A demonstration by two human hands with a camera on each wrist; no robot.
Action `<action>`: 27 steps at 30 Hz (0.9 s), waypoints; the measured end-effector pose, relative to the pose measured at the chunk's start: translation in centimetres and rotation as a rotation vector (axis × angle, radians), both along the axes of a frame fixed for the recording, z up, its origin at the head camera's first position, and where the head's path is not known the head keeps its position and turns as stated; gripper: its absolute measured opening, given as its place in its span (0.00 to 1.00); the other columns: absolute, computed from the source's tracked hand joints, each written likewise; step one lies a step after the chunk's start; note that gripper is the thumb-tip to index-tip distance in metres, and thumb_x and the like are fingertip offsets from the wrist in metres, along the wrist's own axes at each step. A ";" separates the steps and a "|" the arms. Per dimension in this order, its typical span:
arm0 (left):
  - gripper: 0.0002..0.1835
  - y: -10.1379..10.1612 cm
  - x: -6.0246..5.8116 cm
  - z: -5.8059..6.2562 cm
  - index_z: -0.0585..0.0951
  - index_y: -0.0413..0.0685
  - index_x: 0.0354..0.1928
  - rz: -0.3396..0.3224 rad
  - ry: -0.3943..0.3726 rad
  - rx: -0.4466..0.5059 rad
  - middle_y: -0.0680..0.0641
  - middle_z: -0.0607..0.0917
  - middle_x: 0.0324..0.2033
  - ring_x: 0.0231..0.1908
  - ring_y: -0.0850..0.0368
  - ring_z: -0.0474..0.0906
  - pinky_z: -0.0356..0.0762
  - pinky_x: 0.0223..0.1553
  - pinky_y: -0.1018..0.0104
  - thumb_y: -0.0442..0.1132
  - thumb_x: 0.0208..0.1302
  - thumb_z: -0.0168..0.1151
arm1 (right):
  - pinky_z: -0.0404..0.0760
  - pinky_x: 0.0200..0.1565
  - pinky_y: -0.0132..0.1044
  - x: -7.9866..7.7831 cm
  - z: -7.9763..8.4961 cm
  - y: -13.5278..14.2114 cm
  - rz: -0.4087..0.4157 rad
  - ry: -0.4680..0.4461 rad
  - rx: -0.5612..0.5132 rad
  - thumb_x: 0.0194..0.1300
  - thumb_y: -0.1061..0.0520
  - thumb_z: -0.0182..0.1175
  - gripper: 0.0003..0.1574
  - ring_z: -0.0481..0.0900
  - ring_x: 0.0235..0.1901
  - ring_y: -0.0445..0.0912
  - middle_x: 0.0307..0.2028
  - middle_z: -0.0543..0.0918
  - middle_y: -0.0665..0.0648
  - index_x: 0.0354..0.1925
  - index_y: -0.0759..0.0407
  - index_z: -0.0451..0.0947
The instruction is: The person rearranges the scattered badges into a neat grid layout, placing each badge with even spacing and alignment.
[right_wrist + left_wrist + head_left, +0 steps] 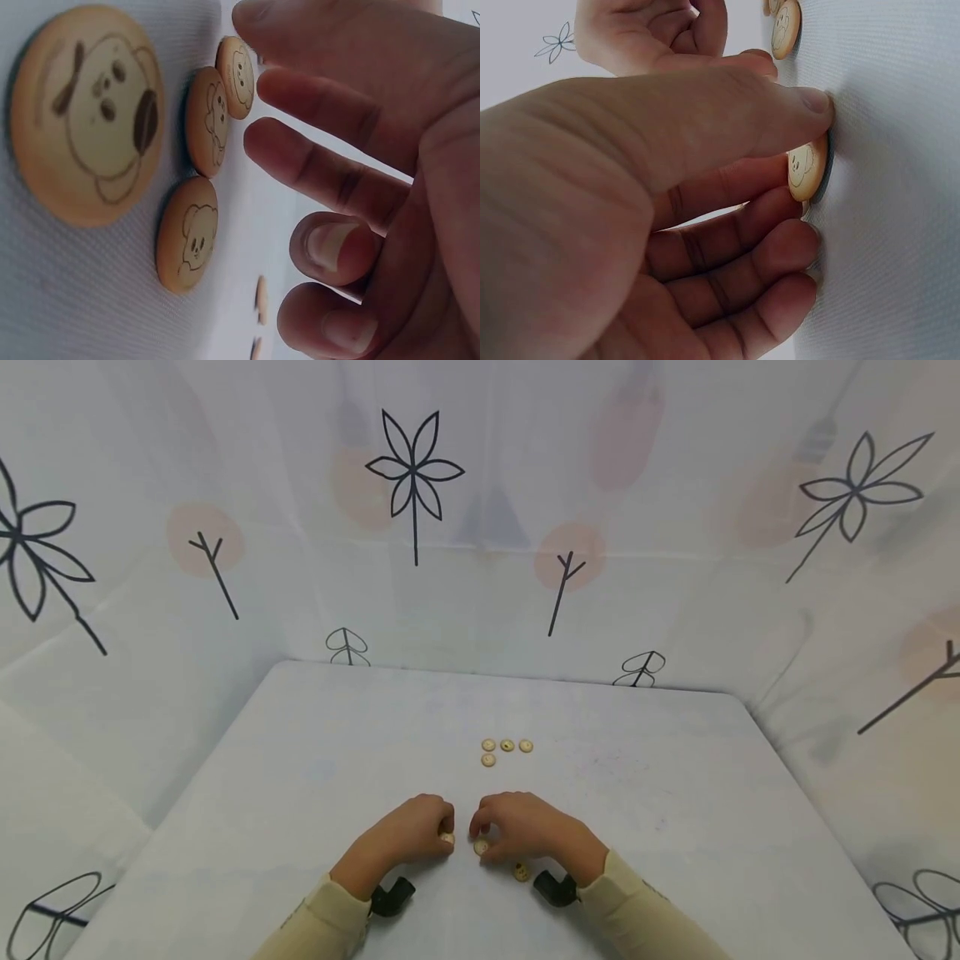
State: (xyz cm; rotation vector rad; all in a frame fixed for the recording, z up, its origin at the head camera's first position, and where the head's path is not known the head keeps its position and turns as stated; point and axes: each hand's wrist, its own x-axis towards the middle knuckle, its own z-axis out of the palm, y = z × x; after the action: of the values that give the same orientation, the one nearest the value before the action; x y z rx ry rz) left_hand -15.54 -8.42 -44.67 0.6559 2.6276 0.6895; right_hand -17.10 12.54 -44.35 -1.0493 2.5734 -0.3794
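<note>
The left hand (416, 829) pinches a wooden disc (807, 169) at its fingertips, best kept light and low, while the right hand (527, 824), fingers loosely spread, has a second disc (481, 847) beside its thumb.

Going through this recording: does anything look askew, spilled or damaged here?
Only faint purplish marks on the white tabletop, right of the round tan wooden-looking discs, look odd: they break an otherwise pale surface, though whether stain or print is unclear. No disc shows damage.
</note>
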 end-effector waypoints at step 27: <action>0.05 0.0 0.1 -0.1 0.79 0.50 0.27 -0.005 0.016 0.012 0.57 0.75 0.22 0.24 0.63 0.68 0.68 0.28 0.69 0.37 0.52 0.68 | 0.74 0.41 0.30 0.1 -0.1 -0.1 0.065 0.079 -0.009 0.55 0.52 0.67 0.11 0.71 0.31 0.32 0.34 0.79 0.38 0.40 0.43 0.85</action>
State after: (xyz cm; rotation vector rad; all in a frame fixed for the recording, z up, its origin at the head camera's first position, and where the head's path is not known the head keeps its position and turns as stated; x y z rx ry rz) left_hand -15.49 -8.46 -44.78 0.6742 2.6369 0.7018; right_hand -17.00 12.39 -44.48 -1.1711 2.6010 -0.3398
